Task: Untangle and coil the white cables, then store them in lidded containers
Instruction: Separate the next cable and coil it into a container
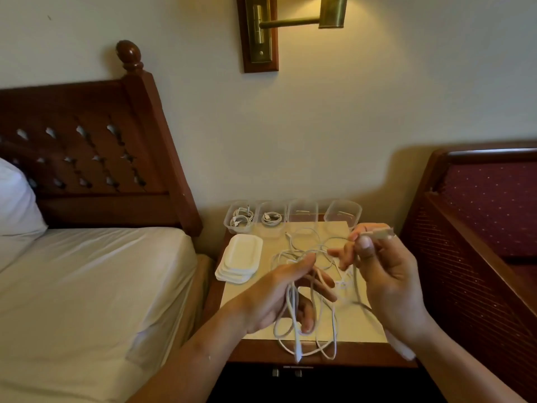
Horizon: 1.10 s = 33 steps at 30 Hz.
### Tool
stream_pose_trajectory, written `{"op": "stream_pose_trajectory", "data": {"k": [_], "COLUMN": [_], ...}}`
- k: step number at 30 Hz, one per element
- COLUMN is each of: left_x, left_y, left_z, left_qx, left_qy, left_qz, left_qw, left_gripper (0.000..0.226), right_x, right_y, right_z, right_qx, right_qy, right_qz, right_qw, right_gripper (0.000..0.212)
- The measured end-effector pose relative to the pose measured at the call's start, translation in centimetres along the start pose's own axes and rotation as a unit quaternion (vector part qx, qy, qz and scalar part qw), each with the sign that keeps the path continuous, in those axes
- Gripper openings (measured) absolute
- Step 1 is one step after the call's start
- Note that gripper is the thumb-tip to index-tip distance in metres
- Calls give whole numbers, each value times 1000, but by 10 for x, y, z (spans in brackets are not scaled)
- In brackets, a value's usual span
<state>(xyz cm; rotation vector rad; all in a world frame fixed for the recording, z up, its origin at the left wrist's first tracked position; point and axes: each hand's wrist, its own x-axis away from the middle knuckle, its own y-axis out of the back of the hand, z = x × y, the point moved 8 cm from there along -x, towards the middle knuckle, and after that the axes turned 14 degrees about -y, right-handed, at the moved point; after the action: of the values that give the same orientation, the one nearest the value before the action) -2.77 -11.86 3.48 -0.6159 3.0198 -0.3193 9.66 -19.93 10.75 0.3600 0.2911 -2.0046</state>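
Two hands, yours, held above the nightstand (241, 295), both on one white cable (294, 321).

1. Left hand (270, 298): palm turned inward, thumb stretched toward the right hand, fingers partly curled round several gathered loops of the cable. The loops hang with their long axis near vertical, dropping past the nightstand's front edge; one end points straight down.
2. Right hand (389, 280): thumb and forefinger pinch the plug (376, 232). The plug lies close to level, its tip pointing right and slightly up. From it the cable runs down the inside of your palm and across to the left hand's loops.
3. Loose cable (305, 245): sprawled in uneven rings on the nightstand behind your hands, with no clear long axis. Where it joins or crosses the held cable cannot be told.
4. Four clear containers along the back edge, open-topped, in a row from left to right. The first (239, 221) and second (271, 219) each hold a flat white coil; the third (302, 213) and fourth (343, 212) stand to their right.
5. Lids (239, 258): a white stack at the nightstand's left edge, just in front of the first container.
6. Surroundings: bed (87, 286) with headboard (87, 141) and pillow (14, 199) on the left, upholstered chair (479, 213) on the right, brass lamp (290, 21) on the wall above.
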Motion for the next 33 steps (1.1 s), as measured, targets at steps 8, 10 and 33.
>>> {"op": "stream_pose_trajectory", "data": {"k": [8,10,33], "left_x": [9,11,19], "left_y": [4,3,-50], "left_z": [-26,-43,-32], "left_qx": [-297,-289,208], "left_qy": [-14,-41,38], "left_qz": [-68,-77,50], "left_qw": [952,953,976], "left_gripper": [83,93,77], "right_x": [9,13,-15], "right_y": [-5,-11,-32], "right_z": [-19,-19,-20], "right_qx": [96,175,35], "right_qy": [-78,-44,-109], "right_qz": [78,101,203], "right_qw": [989,978,972], "right_gripper": [18,18,14]}}
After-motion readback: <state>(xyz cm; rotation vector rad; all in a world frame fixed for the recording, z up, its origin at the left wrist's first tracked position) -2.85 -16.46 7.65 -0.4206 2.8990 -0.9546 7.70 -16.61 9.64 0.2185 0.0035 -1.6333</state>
